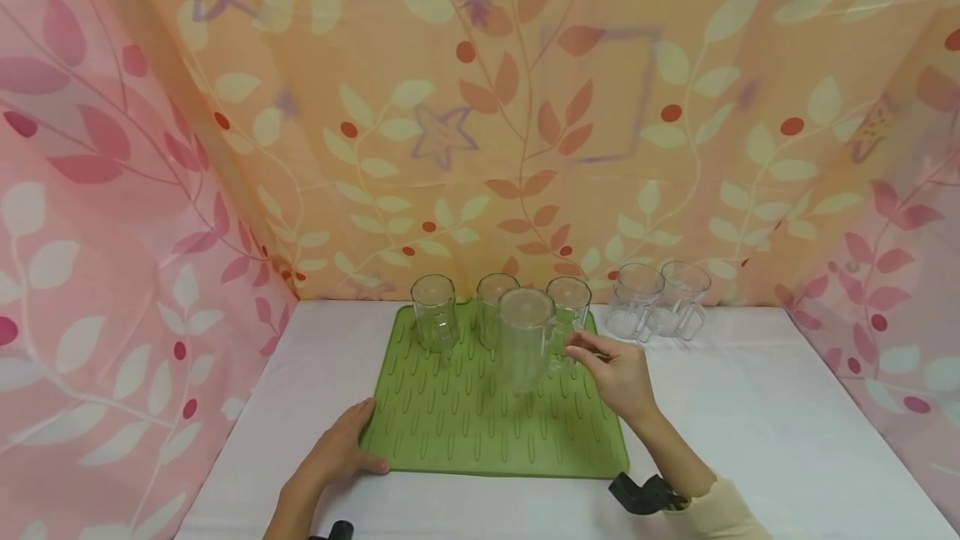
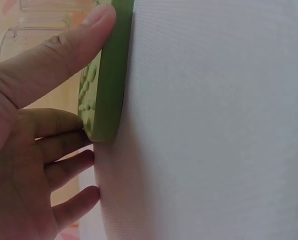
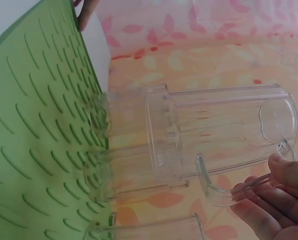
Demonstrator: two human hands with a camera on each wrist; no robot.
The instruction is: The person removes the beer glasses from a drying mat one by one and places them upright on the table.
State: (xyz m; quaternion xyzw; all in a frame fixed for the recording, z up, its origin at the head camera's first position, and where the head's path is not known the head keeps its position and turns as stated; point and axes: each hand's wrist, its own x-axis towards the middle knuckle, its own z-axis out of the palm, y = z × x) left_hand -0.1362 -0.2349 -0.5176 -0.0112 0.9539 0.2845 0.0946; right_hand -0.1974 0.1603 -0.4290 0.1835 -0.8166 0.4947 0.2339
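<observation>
My right hand (image 1: 618, 377) pinches the handle of a clear glass mug (image 1: 525, 348) between thumb and fingers. In the right wrist view this glass mug (image 3: 224, 132) is upside down, its thick base away from the green ridged mat (image 3: 19, 130) and its rim towards it, apparently clear of the surface. My left hand (image 1: 341, 444) rests at the front left corner of the green mat (image 1: 450, 448); in the left wrist view the thumb (image 2: 64, 62) touches the mat's edge and the other fingers lie loosely along its side.
Three more glass mugs stand along the mat's back edge: one at left (image 1: 433, 315), one in the middle (image 1: 491, 294) and one at right (image 1: 568, 298), partly hidden. Two clear mugs (image 1: 633, 302) stand on the white tablecloth (image 1: 750, 423) at back right. Patterned curtains (image 1: 480, 107) enclose the table.
</observation>
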